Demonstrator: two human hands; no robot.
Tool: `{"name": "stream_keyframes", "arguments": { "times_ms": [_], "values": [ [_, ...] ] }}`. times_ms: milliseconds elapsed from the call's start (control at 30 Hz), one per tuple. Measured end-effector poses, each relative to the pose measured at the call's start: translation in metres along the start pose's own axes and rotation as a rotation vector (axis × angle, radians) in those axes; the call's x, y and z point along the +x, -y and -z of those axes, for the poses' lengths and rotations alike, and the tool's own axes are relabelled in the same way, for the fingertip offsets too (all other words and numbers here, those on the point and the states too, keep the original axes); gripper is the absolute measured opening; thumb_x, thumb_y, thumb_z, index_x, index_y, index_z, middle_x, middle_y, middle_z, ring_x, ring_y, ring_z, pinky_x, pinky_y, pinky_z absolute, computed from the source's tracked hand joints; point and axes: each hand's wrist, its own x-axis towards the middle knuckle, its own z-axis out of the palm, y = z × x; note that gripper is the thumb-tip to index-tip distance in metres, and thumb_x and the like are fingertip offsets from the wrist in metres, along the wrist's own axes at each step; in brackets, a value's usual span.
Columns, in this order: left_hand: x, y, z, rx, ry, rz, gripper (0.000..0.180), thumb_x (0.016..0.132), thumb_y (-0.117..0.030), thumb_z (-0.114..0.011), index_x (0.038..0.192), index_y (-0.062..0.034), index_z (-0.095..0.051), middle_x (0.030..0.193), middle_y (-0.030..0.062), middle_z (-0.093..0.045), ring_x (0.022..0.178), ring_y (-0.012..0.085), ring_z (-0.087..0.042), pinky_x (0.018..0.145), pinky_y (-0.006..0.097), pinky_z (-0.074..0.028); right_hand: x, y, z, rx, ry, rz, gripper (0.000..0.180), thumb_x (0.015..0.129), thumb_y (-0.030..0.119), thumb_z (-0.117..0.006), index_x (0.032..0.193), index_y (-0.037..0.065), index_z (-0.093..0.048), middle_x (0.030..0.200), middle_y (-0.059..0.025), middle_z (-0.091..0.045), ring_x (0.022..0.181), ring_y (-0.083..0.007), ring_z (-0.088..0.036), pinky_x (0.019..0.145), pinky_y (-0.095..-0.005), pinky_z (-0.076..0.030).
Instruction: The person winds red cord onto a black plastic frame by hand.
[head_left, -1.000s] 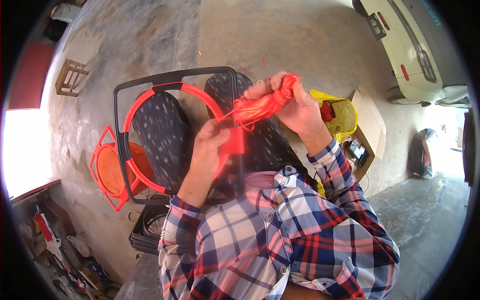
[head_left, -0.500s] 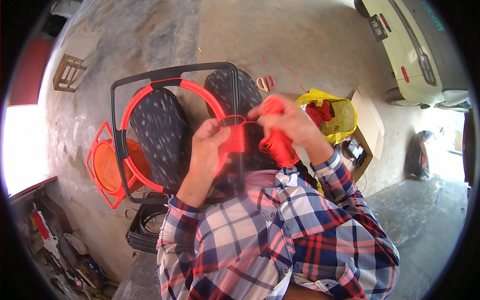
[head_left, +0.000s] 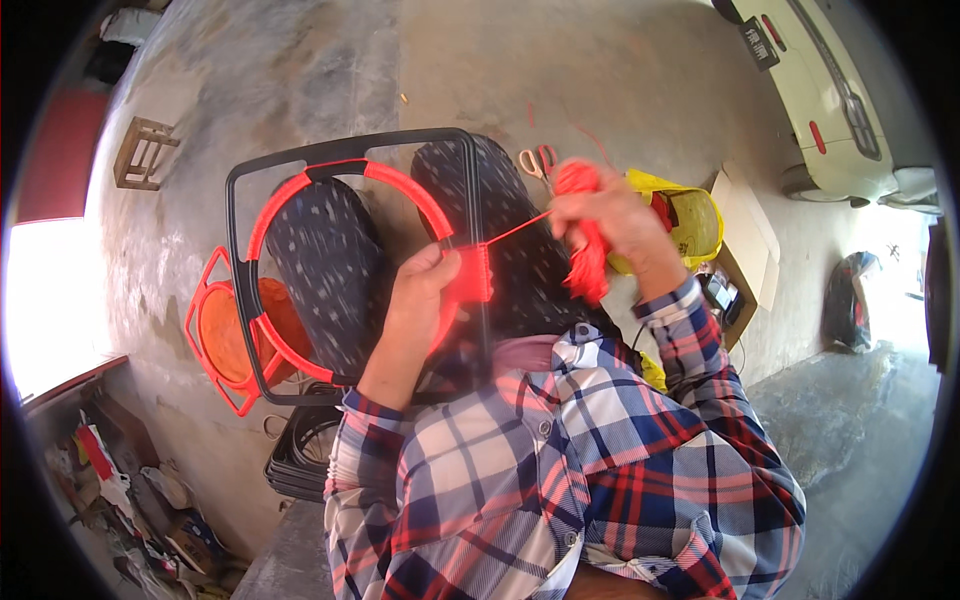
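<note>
A black square frame [head_left: 400, 140] with a round inner ring lies across my lap. Bright red cord wraps segments of the ring [head_left: 280, 213], with bare black parts between them. My left hand [head_left: 425, 285] is closed on the ring's right side, its thumb over a wide red wrapped section [head_left: 470, 275] beside the frame's right bar. From there a single strand of red cord [head_left: 518, 229] runs taut, up and right, to my right hand [head_left: 620, 225]. That hand is closed round a loose bundle of red cord [head_left: 588, 270], which hangs below the fingers.
Scissors [head_left: 530, 162] lie on the concrete floor beyond my knees. To the right are a yellow bag [head_left: 712, 230] and an open cardboard box [head_left: 752, 240]. At left stand an orange-red framed seat [head_left: 222, 330] and stacked black frames [head_left: 295, 455]. A wooden stool [head_left: 145, 155] and a car [head_left: 835, 95] are farther off.
My right hand has moved right, away from the frame, with the cord bundle. The slack loop at the wrapped section has pulled into a straight strand. My left hand keeps its hold.
</note>
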Motion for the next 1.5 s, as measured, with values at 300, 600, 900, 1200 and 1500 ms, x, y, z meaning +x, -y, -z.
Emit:
{"name": "stream_keyframes", "arguments": {
  "times_ms": [300,600,900,1200,1500],
  "values": [
    [-0.02,-0.034,0.011,-0.1,0.089,0.049,0.031,0.095,-0.018,-0.054,0.114,0.0053,-0.054,0.096,0.0185,-0.067,0.081,0.0274,-0.069,0.074,0.039,-0.057,-0.063,-0.023,0.256,0.64,-0.856,0.492,0.03,0.093,0.018,-0.046,0.113,0.0,-0.059,0.109,-0.0158,-0.064,0.098,-0.0338,-0.063,0.087,-0.0504,-0.052],
    [-0.02,-0.025,-0.001,-0.148,0.177,0.03,0.037,0.094,-0.021,-0.057,0.12,0.0042,-0.053,0.105,0.0156,-0.065,0.095,0.0255,-0.066,0.084,0.039,-0.054,-0.045,-0.018,-0.001,-0.523,0.471,0.27,0.043,0.075,0.016,-0.07,0.114,0.001,-0.063,0.098,-0.0128,-0.067,0.095,-0.0267,-0.065,0.085,-0.034,-0.049],
    [-0.015,-0.003,-0.002,-0.378,0.108,0.095,0.034,0.096,-0.017,-0.051,0.124,0.002,-0.05,0.113,0.01,-0.062,0.104,0.0215,-0.062,0.093,0.036,-0.049,0.01,-0.036,-0.038,-0.67,0.272,0.439,0.062,0.076,0.016,-0.069,0.131,0.0,-0.045,0.102,-0.0167,-0.063,0.094,-0.0279,-0.063,0.082,-0.0362,-0.049],
    [-0.019,0.006,0.003,-0.133,-0.278,-0.355,0.015,0.098,-0.018,-0.051,0.106,-0.0056,-0.053,0.081,-0.0012,-0.049,0.065,0.0089,-0.043,0.062,0.027,-0.039,0.008,-0.009,-0.062,-0.629,-0.217,0.681,0.049,0.075,0.012,-0.075,0.12,0.007,-0.058,0.108,-0.0072,-0.061,0.102,-0.0215,-0.06,0.087,-0.0352,-0.047],
    [-0.028,0.001,-0.015,0.075,-0.093,-0.606,0.019,0.101,-0.022,-0.047,0.101,-0.0031,-0.049,0.075,0.0026,-0.047,0.06,0.0087,-0.041,0.056,0.025,-0.038,0.008,-0.021,-0.071,-0.309,0.081,0.723,0.039,0.073,0.008,-0.072,0.11,0.005,-0.06,0.103,-0.0101,-0.066,0.096,-0.026,-0.065,0.084,-0.0382,-0.05]
  ]
}}
